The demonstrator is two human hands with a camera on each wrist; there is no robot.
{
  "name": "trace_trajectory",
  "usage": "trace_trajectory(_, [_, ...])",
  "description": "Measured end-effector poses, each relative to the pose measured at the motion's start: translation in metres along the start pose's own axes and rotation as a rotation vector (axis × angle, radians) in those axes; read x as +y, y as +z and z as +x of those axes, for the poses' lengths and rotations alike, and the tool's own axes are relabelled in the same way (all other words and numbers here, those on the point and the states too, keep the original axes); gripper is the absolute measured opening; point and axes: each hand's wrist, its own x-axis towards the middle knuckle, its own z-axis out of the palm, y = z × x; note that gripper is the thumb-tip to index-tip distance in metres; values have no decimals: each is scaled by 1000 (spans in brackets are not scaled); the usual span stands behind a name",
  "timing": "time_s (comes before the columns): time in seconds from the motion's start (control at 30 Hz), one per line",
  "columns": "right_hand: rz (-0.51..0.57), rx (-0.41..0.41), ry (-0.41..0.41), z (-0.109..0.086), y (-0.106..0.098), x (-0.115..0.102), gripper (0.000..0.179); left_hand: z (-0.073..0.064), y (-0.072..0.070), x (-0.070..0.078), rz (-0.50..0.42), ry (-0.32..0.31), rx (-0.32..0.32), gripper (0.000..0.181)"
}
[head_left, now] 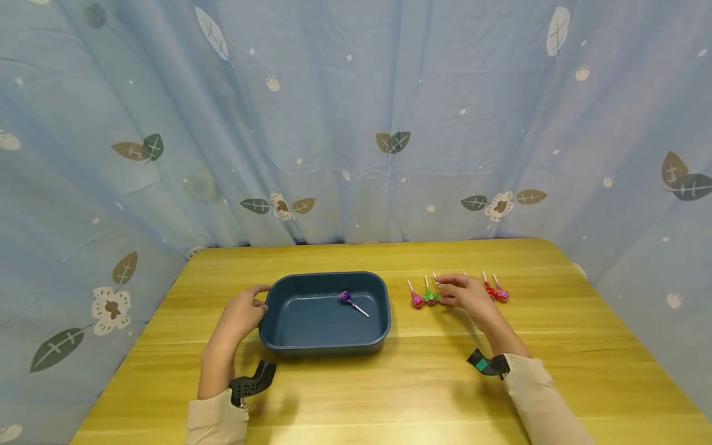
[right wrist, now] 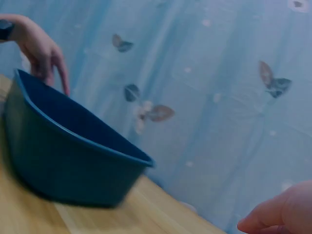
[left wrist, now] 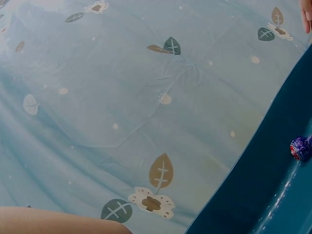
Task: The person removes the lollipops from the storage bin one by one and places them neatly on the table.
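Observation:
A dark blue plastic tub [head_left: 325, 350] stands on the table with one purple-wrapped lollipop [head_left: 346, 297] lying inside. At its left end my left hand [head_left: 245, 312] grips the rim, fingers bent over the edge. My right hand [head_left: 467, 296] hovers over the middle of a row of lollipops, its thumb and fingers apart. Right at those fingertips is a green lollipop, partly hidden, with its stick [head_left: 435, 275] showing. Left of it lie another green lollipop [head_left: 430, 298] and a pink one [head_left: 417, 301]. Beyond the hand are a red lollipop [head_left: 491, 290] and a pink-purple lollipop [head_left: 502, 295].
The wooden table [head_left: 356, 395] extends around the tub and the row. A pale blue curtain [head_left: 356, 123] with leaf and flower prints hangs behind and along both sides. Another white stick [head_left: 465, 273] pokes out behind my right hand.

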Motion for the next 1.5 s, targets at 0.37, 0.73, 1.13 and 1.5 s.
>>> trace_trajectory(0.37, [154, -162, 10, 11, 51, -20, 37, 2, 0, -1, -5, -2, -7, 44])
trace_trajectory(0.73, [163, -307, -28, 24, 97, -41, 37, 1, 0, 0, -12, 4, 2, 45])
trace_trajectory(1.13, [-59, -312, -38, 34, 145, -46, 34, 1, 1, 0, -16, -9, 0, 44])
trace_trajectory(1.5, [-302, -183, -101, 40, 165, -41, 23, 2, 1, -1, -9, -15, 0, 45])
